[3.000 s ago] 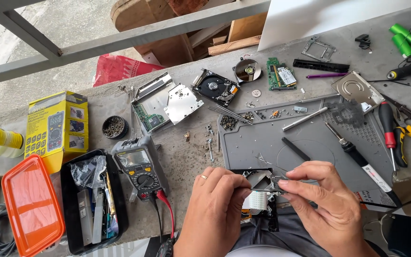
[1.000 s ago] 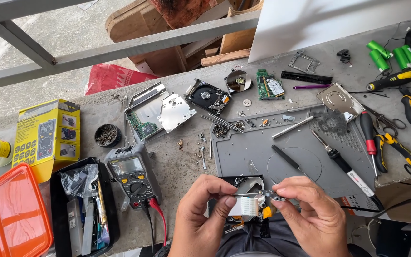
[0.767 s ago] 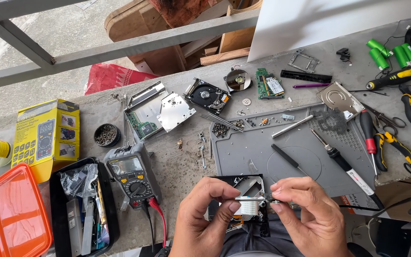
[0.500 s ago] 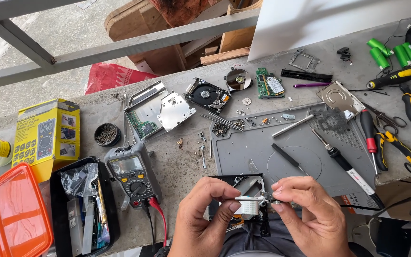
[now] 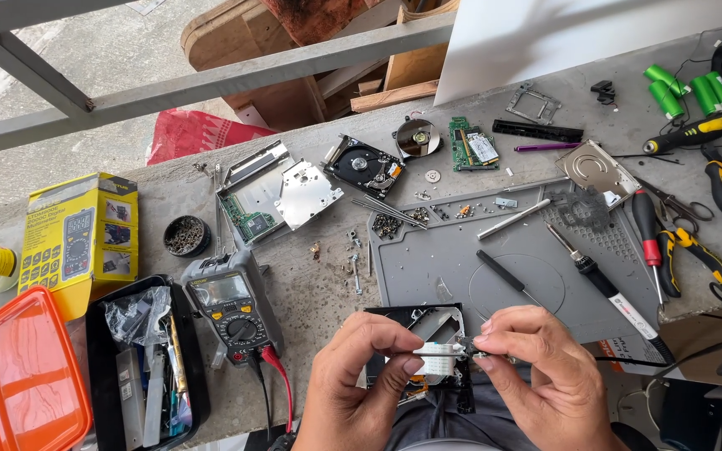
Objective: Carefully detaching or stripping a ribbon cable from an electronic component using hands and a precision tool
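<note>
Both hands, the left hand [image 5: 353, 380] and the right hand [image 5: 545, 376], pinch a small silver part [image 5: 440, 357] between them, above the black drive frame [image 5: 428, 330] at the desk [image 5: 319, 292] edge.

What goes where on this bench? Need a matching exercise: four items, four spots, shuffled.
Things:
1. small white part
2. multimeter
3. soldering iron
4. yellow box

Places:
A. lying on the grey mat
B. far left of the bench, above the orange lid
C. pinched between the left hand and the right hand
D. just right of the black tool case, red lead plugged in

Pairs: 1-C, 2-D, 3-A, 4-B
</note>
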